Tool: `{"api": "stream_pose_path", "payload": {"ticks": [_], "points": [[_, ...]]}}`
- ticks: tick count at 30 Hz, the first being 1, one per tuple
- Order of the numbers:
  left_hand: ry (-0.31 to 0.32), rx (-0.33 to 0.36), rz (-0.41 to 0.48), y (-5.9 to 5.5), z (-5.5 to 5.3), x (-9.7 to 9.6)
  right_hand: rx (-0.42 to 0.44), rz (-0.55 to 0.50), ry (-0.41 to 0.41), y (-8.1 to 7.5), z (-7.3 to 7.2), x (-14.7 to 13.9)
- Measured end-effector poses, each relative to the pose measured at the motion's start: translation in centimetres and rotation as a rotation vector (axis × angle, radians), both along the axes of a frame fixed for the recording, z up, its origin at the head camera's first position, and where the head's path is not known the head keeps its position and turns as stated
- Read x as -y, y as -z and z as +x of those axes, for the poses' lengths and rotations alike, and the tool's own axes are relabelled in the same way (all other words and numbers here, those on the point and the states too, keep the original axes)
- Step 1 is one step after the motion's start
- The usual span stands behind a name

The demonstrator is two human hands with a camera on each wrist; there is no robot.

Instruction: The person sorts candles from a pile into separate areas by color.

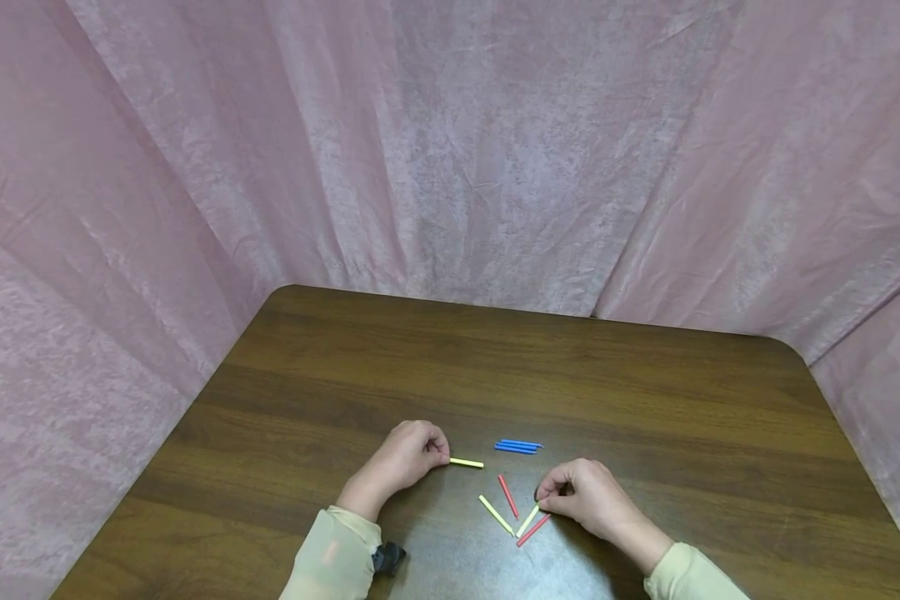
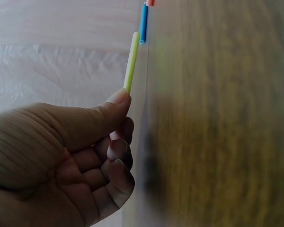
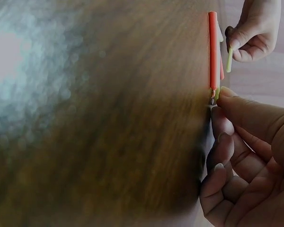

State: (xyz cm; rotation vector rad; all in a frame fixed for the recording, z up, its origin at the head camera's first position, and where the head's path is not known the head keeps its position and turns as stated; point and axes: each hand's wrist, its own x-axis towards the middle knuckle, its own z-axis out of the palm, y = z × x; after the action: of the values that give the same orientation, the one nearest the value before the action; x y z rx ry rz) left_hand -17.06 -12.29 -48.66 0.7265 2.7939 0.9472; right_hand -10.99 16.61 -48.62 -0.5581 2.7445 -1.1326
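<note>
I have the left hand (image 1: 411, 452) with thumb and forefinger drawn together on one end of a yellow stick (image 1: 467, 463), the rest of it jutting out ahead of the fingertips. The right hand (image 1: 592, 502) pinches the upper end of a second yellow stick (image 1: 527, 522), which slants away from its fingertips; a slim red stick (image 1: 533, 531) lies just beside it, near the right thumb. Between the two sets of fingers, on the desk (image 1: 330, 367), lie a loose yellow stick (image 1: 497, 516) and another red stick (image 1: 508, 497); a bundle of blue sticks (image 1: 518, 447) sits beyond the left fingertips.

I'd judge these sticks light, stiff and rather smooth, perhaps waxy like small candles, so a hard squeeze could snap one or let it roll. An end pinch seems enough for the weight, but I expect it to swivel; a hold nearer the middle should steady it.

My left wrist view shows the free fingers curled below the thumb and the stick seemingly clear of the desk, which the head view can't settle for me. The right wrist view brings out a narrow tip on the near red stick but hides most of the right hand's yellow one; only from the head do I get the full layout.
</note>
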Motion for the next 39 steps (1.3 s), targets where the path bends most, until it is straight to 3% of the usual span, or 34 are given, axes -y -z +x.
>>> {"api": "stream_pose_path", "payload": {"ticks": [39], "points": [[-0.005,0.006,-0.044,0.37,-0.51,0.21,-0.002,0.04,-0.056,0.09,-0.34,-0.02]]}}
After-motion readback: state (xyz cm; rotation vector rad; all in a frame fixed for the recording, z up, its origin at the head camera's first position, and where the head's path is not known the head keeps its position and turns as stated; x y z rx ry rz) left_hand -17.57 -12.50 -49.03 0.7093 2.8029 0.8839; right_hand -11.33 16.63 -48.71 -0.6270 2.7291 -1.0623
